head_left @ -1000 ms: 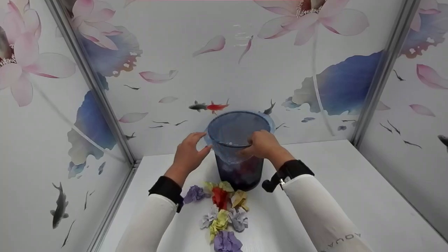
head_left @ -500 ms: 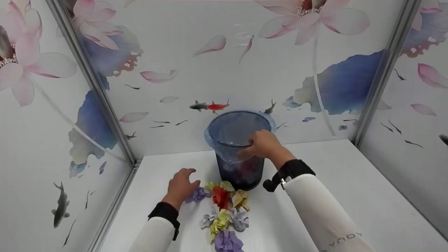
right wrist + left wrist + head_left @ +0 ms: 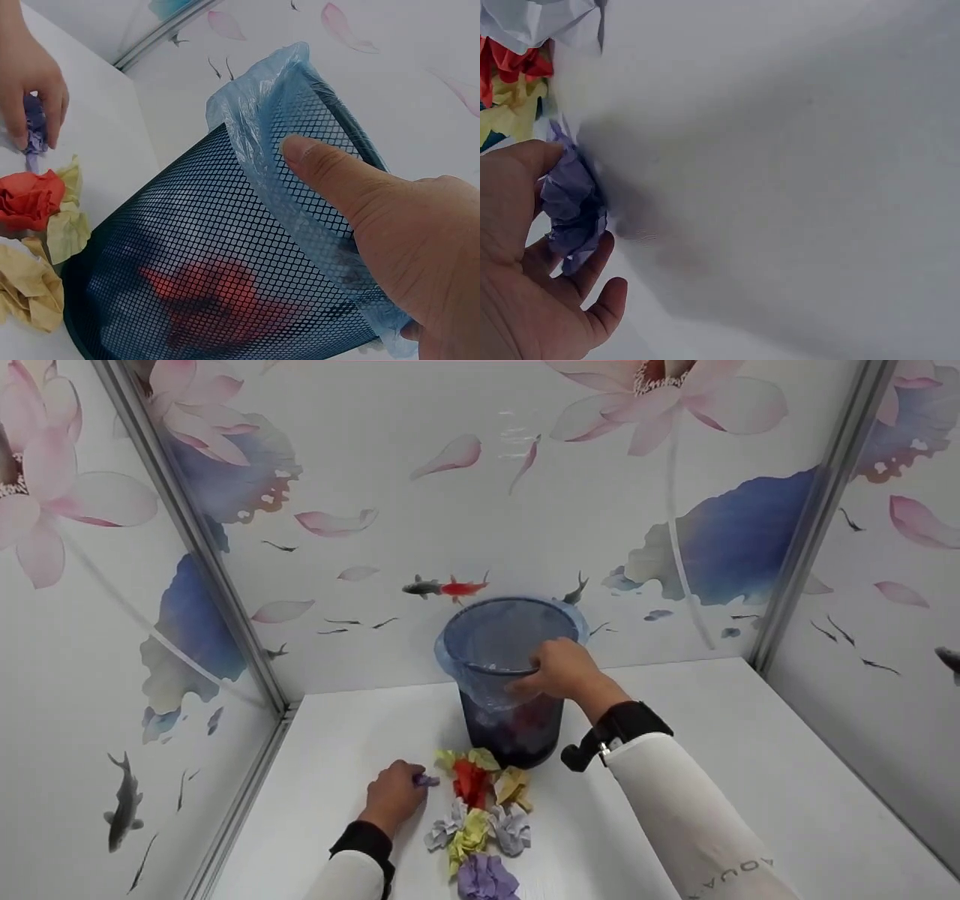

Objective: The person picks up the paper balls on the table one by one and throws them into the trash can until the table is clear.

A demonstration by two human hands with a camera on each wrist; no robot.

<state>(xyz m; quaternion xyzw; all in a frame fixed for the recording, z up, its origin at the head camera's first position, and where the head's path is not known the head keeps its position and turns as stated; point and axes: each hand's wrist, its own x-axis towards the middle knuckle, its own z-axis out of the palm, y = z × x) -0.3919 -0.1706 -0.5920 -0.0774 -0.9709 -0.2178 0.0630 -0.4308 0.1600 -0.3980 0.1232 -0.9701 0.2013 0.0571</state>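
Observation:
My left hand (image 3: 395, 795) pinches a crumpled purple paper ball (image 3: 574, 202) between thumb and fingers, low over the white table, left of the other paper balls. With my right hand (image 3: 568, 669) I grip the near rim of a dark mesh wastebasket (image 3: 172, 217), thumb outside and fingers over the edge. A thin blue plastic bag (image 3: 262, 127) lines the basket and folds over its rim. Through the mesh, a red crumpled paper (image 3: 214, 296) shows inside. The basket stands upright near the back wall.
In front of the basket lie a red paper ball (image 3: 470, 782), yellow-green ones (image 3: 470, 834), an orange-yellow one (image 3: 512, 787), grey ones (image 3: 512, 830) and a second purple ball (image 3: 487, 877). Flower-printed panels (image 3: 510, 525) enclose the white table (image 3: 675, 780) at back and sides.
My left hand has come down from the basket's left rim to the table and taken hold of the purple paper ball there. The right hand stays on the rim.

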